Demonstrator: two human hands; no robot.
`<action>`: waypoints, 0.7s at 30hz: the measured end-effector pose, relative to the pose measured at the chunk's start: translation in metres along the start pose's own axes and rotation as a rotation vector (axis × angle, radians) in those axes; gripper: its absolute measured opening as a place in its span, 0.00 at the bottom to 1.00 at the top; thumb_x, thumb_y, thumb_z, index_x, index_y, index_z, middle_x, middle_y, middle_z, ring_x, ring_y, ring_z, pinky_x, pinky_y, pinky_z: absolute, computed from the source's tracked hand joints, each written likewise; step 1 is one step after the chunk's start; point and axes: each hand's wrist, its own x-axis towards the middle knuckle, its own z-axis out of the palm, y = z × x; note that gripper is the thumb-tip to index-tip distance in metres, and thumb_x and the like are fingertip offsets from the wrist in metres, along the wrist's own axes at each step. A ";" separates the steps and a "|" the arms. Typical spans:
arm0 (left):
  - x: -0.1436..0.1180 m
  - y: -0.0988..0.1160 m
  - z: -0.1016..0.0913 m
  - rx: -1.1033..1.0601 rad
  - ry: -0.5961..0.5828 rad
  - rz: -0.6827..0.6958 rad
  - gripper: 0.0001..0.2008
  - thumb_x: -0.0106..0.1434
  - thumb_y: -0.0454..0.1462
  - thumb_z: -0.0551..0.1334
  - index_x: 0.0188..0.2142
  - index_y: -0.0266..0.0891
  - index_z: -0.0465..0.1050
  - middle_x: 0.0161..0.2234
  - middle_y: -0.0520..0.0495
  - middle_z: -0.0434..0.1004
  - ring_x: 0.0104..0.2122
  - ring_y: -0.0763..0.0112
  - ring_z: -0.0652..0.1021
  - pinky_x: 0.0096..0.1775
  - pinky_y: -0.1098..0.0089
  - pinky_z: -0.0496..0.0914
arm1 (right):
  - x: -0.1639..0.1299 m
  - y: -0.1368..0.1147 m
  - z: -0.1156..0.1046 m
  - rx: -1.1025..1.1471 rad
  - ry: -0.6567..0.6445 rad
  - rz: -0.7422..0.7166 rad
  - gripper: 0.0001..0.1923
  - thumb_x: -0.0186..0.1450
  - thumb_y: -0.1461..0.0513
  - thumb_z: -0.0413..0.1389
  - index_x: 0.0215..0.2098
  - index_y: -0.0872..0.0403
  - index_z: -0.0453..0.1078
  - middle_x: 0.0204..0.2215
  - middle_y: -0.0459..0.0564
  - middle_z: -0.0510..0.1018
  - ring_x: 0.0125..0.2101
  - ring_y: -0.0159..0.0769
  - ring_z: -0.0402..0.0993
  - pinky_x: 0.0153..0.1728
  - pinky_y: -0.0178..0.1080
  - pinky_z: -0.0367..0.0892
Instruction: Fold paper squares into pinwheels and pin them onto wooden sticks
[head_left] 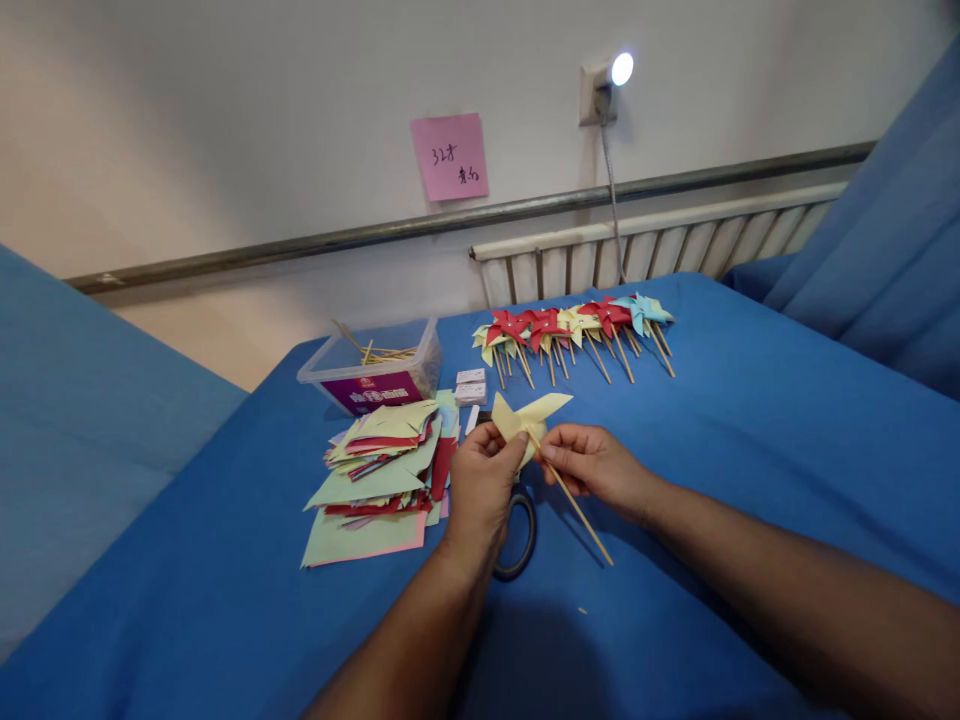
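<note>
Pinwheel [529, 418], yellow paper, held above middle of blue table [750, 450], stick [574, 505] slanting down right. Left: paper stack [382, 465] toward table's left edge; behind it, at far left corner, clear plastic box [375, 375] holding loose sticks. Left hand [480, 490] pinches pinwheel's paper; tape roll [517, 535] beneath wrist. Right hand [592, 465] grips stick near top. Far edge: row of finished pinwheels [574, 330].

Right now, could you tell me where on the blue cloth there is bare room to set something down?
Bare blue cloth spreads right of the right hand, below the row of finished pinwheels. Another free patch lies left of the paper stack. It is crowded between the plastic tub, the stack and the left hand, which holds a yellow pinwheel.
</note>
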 end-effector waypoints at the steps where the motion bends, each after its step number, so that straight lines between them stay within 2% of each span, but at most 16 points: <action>1: 0.000 0.000 0.000 -0.002 -0.004 -0.004 0.16 0.44 0.36 0.73 0.34 0.34 0.77 0.28 0.47 0.81 0.25 0.70 0.77 0.33 0.70 0.70 | 0.000 0.000 0.000 0.001 -0.002 0.000 0.21 0.55 0.46 0.63 0.29 0.56 0.68 0.19 0.42 0.72 0.14 0.22 0.58 0.15 0.30 0.49; 14: -0.001 0.000 0.000 -0.017 -0.005 -0.027 0.14 0.46 0.35 0.72 0.34 0.35 0.77 0.23 0.50 0.78 0.21 0.73 0.75 0.34 0.69 0.69 | 0.002 0.007 -0.004 0.103 -0.058 0.002 0.19 0.58 0.49 0.62 0.31 0.57 0.70 0.20 0.42 0.72 0.14 0.21 0.56 0.16 0.30 0.48; 21: -0.003 0.002 0.001 -0.017 -0.004 -0.005 0.14 0.45 0.35 0.72 0.32 0.35 0.77 0.21 0.52 0.76 0.20 0.74 0.74 0.32 0.70 0.68 | 0.001 0.004 -0.004 0.154 -0.075 0.025 0.20 0.56 0.48 0.64 0.31 0.57 0.70 0.19 0.42 0.71 0.14 0.21 0.53 0.15 0.30 0.45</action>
